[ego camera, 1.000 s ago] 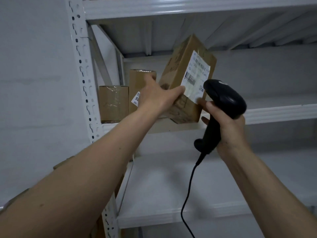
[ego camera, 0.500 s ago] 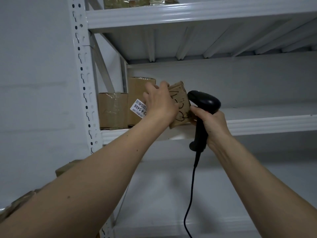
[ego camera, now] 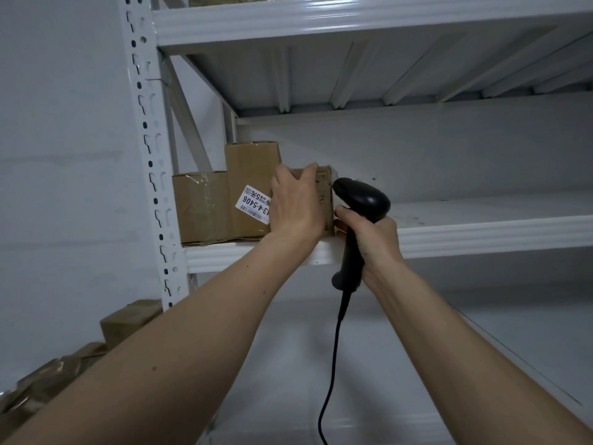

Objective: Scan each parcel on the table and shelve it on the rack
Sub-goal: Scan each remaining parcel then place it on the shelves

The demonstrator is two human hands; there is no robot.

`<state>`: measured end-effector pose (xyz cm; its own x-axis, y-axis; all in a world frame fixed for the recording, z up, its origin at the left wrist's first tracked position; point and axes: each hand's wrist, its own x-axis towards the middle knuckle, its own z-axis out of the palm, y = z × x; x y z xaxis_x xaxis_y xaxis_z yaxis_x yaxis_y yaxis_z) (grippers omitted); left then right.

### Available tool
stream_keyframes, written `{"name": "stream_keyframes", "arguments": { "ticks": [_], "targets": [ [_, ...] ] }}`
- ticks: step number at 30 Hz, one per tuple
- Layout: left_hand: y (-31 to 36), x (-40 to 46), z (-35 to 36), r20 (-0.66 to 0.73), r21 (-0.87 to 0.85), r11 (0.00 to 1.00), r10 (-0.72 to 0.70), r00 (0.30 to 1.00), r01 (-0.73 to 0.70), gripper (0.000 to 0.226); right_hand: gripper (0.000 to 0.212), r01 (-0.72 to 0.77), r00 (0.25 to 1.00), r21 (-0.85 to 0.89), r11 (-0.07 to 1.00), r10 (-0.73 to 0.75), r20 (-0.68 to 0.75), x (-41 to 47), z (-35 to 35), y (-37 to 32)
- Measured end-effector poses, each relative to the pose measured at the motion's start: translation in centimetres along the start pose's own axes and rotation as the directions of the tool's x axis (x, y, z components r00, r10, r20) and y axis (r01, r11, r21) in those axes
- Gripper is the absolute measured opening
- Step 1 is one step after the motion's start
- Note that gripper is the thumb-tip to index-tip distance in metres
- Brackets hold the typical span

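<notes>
My left hand (ego camera: 296, 203) grips a brown cardboard parcel (ego camera: 324, 200) that rests on the white rack shelf (ego camera: 465, 234), pressed against a taller labelled box (ego camera: 250, 175). A lower taped box (ego camera: 200, 207) stands at the shelf's far left. My right hand (ego camera: 372, 239) holds a black corded barcode scanner (ego camera: 361, 200) upright just right of the parcel, its head touching or nearly touching the parcel's corner. Most of the parcel's front is hidden by my left hand.
The white rack upright (ego camera: 150, 162) with slots stands left of the boxes. An upper shelf (ego camera: 353, 17) hangs overhead and a lower shelf (ego camera: 481, 332) lies below. More brown parcels (ego camera: 128, 322) sit at lower left. The scanner cable (ego camera: 330, 364) hangs down.
The parcel was tilted in the air with its label showing; it has since been turned, lowered and set on the shelf beside the taller box. The scanner hand moved down alongside it.
</notes>
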<state>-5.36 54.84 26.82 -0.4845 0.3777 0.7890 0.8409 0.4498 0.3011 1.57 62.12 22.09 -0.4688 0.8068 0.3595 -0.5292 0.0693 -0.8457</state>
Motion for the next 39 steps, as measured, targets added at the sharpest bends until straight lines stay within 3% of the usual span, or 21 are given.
{"name": "stream_keyframes", "arguments": {
  "ticks": [4,8,16,26,31,35,39],
  "targets": [
    [-0.7,-0.9,-0.7,-0.049,-0.120,0.993,0.002,0.999,-0.008,0.069,0.012,0.028,0.999,-0.016,0.999,-0.028,-0.035,-1.0,-0.8,0.5],
    [-3.0,-4.0,-1.5,-0.008,-0.315,0.944,-0.104,0.994,0.097,0.062,0.015,0.066,0.997,-0.032,0.997,-0.065,0.030,-3.5,-1.0,1.2],
    [-11.4,-11.8,-1.1,0.176,-0.393,0.837,-0.339,0.924,0.382,0.044,0.020,-0.121,0.956,-0.085,0.989,0.140,0.260,-9.6,1.7,7.7],
    [-25.8,-20.0,-2.6,0.398,-0.280,0.782,-0.433,0.809,0.557,0.013,0.014,-0.384,0.855,-0.204,0.901,0.430,0.291,-17.5,8.3,19.0],
    [-34.4,-22.8,-5.2,0.472,-0.204,0.749,-0.489,0.733,0.631,0.019,0.019,-0.479,0.796,-0.262,0.838,0.540,0.274,-21.1,13.8,24.0],
    [-41.3,-24.8,-7.1,0.517,-0.106,0.693,-0.575,0.634,0.714,0.008,0.017,-0.545,0.765,-0.255,0.798,0.598,0.237,-23.1,18.4,27.8],
    [-48.0,-26.9,-9.0,0.542,-0.027,0.661,-0.621,0.567,0.750,0.021,0.016,-0.590,0.743,-0.268,0.762,0.642,0.189,-24.9,22.7,31.8]
  ]
}}
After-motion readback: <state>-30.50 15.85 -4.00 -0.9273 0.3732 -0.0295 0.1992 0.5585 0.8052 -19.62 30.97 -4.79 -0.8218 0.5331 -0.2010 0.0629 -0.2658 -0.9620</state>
